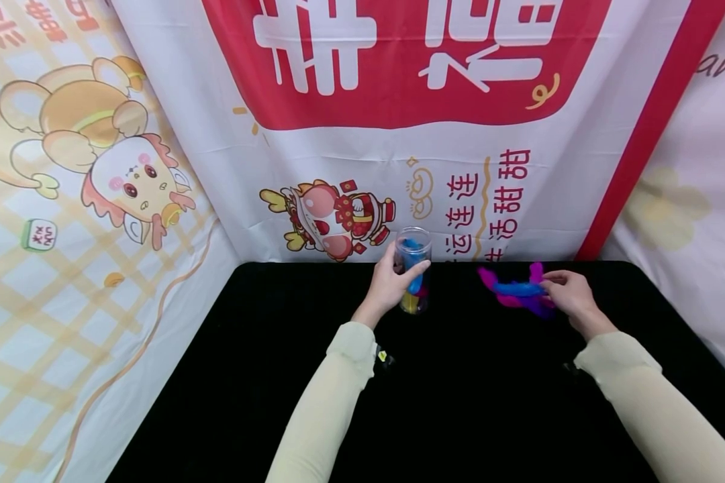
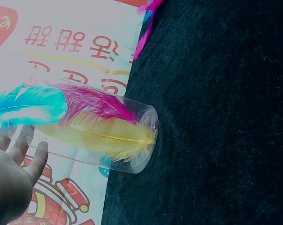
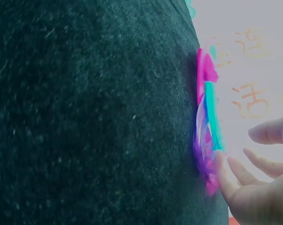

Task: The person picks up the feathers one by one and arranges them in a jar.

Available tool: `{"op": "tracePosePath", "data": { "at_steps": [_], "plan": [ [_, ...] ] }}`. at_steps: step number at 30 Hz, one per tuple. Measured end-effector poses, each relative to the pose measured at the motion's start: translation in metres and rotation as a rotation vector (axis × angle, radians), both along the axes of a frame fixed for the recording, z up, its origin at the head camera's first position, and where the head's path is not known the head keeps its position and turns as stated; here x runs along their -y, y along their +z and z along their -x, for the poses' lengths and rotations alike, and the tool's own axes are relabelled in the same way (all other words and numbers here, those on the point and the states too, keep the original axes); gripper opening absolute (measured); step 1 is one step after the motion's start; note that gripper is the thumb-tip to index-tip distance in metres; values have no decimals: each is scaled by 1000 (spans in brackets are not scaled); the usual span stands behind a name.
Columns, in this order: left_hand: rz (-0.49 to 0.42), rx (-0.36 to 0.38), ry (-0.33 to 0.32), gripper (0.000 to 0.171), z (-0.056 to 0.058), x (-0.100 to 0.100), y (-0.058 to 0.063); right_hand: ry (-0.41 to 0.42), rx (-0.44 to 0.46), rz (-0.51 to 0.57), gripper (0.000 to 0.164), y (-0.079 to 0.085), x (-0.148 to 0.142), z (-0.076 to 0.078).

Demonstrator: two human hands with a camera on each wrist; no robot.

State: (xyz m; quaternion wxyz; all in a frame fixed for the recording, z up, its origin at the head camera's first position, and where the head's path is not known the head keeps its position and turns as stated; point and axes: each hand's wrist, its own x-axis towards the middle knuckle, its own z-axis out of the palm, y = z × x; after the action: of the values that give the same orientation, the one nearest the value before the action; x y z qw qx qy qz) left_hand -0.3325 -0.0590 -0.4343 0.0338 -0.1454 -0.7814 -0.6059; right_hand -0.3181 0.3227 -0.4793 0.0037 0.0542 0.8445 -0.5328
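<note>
My left hand (image 1: 389, 285) grips a clear cylindrical jar (image 1: 424, 247) near the table's back edge, thumb across its front. Inside the jar are a blue feather (image 2: 31, 105), a magenta feather (image 2: 96, 103) and a yellow feather (image 2: 103, 133). The jar stands upright in the head view. To its right, a loose bunch of pink, purple and blue feathers (image 1: 513, 290) lies by the back edge. My right hand (image 1: 570, 298) is at the bunch's right end; in the right wrist view a fingertip (image 3: 219, 157) touches the feathers, with the digits spread apart.
A black cloth covers the table (image 1: 459, 402). Right behind its back edge hangs a white and red printed curtain (image 1: 338, 147). Printed fabric panels close off the left (image 1: 66, 302) and right (image 1: 683, 268) sides.
</note>
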Motion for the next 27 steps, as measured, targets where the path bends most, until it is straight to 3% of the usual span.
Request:
{"op": "tracePosePath", "data": {
  "at_steps": [6,15,21,27],
  "plan": [
    [1,8,-3,75,1,0,0,18,-7,63,51,1,4,0],
    [-10,6,-10,75,0,1,-1,61,7,278,51,-3,7,5],
    [-8,8,-11,76,0,1,0,54,29,250,52,-3,10,5],
    [-9,17,-11,74,0,1,-1,47,3,147,50,-5,10,5]
  ]
}}
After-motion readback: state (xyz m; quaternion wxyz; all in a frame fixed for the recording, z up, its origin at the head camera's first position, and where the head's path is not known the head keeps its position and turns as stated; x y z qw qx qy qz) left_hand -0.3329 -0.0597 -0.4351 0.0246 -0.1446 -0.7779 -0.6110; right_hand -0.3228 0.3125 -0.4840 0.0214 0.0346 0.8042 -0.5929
